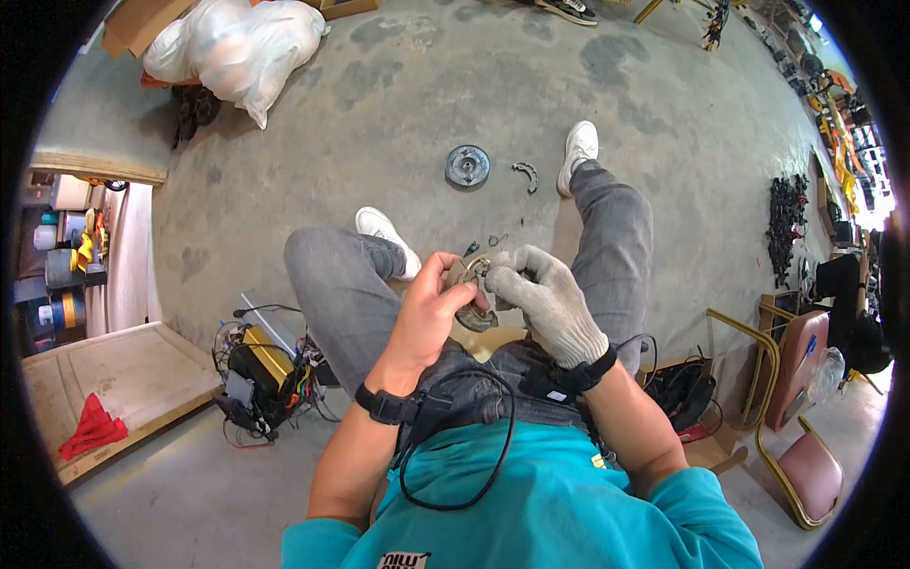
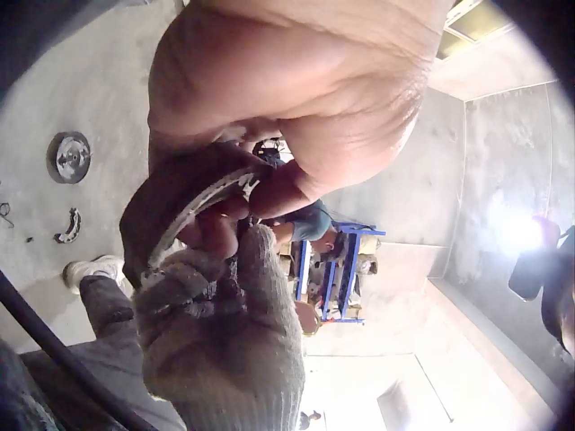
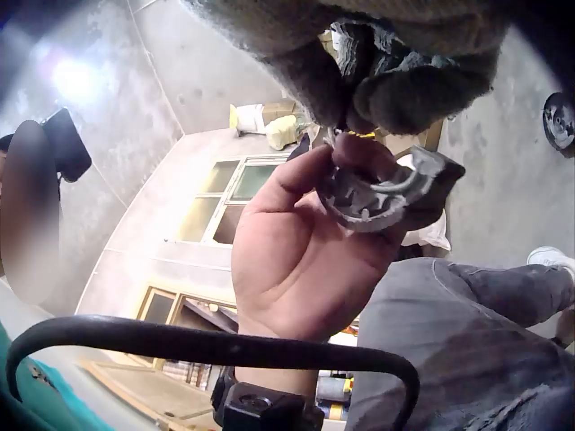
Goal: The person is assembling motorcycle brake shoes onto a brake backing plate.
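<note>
Left hand (image 2: 296, 99): fingers clamped on curved metal part (image 3: 367, 214). Gloved right hand (image 1: 550, 299): fingers bunched, hold hidden. Brace part firmly.

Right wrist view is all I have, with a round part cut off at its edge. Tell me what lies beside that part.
Observer: A curved piece lies on the floor between the round part and the person's right shoe.

Operator: Now give me the floor just beyond the hands.

Observer: A small dark loop lies there, ahead of the bare left hand and the gloved right hand.

Operator: Report any seat on the person's right.

Observer: A chair with a pinkish seat and a gold-toned frame is on that side.
</note>
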`<state>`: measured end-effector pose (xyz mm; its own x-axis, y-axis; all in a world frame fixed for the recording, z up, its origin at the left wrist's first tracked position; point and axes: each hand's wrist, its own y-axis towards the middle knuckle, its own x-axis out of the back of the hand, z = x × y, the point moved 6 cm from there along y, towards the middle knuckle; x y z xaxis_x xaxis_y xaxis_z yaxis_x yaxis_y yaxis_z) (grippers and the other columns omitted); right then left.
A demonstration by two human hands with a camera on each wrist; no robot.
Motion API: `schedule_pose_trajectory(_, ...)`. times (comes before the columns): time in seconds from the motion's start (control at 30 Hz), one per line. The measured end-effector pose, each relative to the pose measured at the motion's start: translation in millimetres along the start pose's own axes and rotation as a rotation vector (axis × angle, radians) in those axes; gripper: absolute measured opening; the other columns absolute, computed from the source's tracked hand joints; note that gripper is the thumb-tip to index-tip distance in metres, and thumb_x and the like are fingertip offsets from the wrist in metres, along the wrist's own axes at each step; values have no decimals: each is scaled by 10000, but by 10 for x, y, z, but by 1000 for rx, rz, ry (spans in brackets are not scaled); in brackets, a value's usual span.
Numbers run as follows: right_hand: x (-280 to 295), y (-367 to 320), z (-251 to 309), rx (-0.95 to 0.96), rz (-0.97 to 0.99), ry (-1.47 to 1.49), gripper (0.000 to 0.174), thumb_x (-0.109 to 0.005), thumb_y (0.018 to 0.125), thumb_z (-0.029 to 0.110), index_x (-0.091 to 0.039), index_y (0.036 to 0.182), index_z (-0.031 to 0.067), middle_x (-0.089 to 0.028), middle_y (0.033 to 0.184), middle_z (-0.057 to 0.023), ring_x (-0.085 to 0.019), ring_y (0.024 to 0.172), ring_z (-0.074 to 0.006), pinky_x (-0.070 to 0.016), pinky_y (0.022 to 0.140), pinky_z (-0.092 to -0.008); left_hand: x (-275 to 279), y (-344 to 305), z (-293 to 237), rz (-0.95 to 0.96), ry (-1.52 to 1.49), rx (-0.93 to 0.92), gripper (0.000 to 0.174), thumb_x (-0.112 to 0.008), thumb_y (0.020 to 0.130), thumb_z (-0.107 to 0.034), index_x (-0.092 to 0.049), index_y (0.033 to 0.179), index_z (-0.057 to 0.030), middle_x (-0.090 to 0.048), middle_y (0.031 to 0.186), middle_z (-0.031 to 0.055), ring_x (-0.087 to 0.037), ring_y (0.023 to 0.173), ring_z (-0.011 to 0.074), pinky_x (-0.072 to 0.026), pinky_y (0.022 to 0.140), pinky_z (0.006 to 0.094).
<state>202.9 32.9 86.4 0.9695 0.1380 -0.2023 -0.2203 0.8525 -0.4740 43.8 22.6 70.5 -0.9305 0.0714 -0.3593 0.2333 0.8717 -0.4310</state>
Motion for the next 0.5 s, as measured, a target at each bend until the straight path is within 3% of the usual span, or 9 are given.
schedule_pose_trajectory(0.07, -3, 6, -1, 24, 6, -27, 289, -692, 925, 218, -674, 1028, -52, -692, 939, -56, -627, 881, -111, -510, 814, -270, 6, 8, 32, 22, -151, 14, 191, -614, 954, -14, -560, 1135, 14, -657, 935, 57, -635, 830, 129, -517, 769, 284)
schedule_pose_trajectory(0.5, -11, 46, -95, -18, 66, 81, 313, -634, 968, 222, -673, 1133, -41, -684, 999, -60, -623, 853, -116, -518, 788, -272, 87, 28, 81, -58, -203, 75, 159, -700, 960, -104, -642, 1080, -16, -629, 853, 7, -615, 756, 118, -513, 703, 282)
